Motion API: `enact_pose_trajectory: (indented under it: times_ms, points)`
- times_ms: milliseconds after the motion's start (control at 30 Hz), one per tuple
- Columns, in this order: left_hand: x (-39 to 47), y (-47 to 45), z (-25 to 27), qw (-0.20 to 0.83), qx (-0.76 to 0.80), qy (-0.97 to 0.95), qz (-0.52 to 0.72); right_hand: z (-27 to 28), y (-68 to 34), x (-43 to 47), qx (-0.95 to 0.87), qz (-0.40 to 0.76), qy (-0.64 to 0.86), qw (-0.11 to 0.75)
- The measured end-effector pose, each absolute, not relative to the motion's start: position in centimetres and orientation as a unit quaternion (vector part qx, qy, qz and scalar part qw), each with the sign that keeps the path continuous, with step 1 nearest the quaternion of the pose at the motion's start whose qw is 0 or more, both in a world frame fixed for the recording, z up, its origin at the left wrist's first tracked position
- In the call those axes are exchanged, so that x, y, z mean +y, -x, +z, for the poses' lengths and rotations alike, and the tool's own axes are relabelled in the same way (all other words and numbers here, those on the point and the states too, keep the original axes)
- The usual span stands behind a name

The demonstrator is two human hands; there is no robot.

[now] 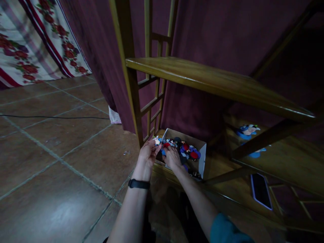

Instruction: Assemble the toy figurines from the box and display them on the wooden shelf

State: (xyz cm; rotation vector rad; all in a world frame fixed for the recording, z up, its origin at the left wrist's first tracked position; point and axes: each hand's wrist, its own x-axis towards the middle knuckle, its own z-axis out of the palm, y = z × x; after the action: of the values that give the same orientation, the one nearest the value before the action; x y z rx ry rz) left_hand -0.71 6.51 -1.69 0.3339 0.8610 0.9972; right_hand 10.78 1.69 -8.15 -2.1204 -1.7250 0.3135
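Note:
My left hand (pixel 148 152), with a dark band on its wrist, is at the left end of an open box (pixel 202 155). Its thumb and fingers pinch a small white-and-blue figurine (pixel 157 139). The box holds several small figurines (pixel 186 147) with red, blue, purple and dark parts, lying in a jumble. My right hand (pixel 172 158) reaches over the front wall into the box, its fingers bent down among the figurines, close to a blue piece (pixel 163 152). What those fingertips grip is partly hidden.
The box sits on the low board of a wooden shelf stand, under a higher shelf (pixel 202 72). To the right are a blue-based figurine (pixel 247 131), a second one (pixel 255 152) partly behind a bar, and a phone (pixel 260 190). A black cable (pixel 55 117) crosses the tiled floor.

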Motion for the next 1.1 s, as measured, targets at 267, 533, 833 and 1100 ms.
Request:
enact_pose_trajectory:
  times_ms: [267,533,833,1100]
  points:
    - [5.9,-0.4,-2.0,0.783,0.378,-0.181,0.459,-6.9,-13.9,0.7,-0.346,0.433,0.644,0.527]
    - [3.9,-3.0,-2.0,0.774,0.388,-0.278,0.415,-5.8,-14.7,-1.5,-0.276,0.502,0.535,0.621]
    - [3.0,-4.7,-2.7,0.725,0.372,-0.388,0.431,-3.3,-14.8,-2.3,-0.301,0.508,0.502,0.632]
    - [3.2,-4.3,-2.3,0.772,0.357,-0.354,0.388,-3.3,-15.8,-2.8,-0.283,0.479,0.520,0.648]
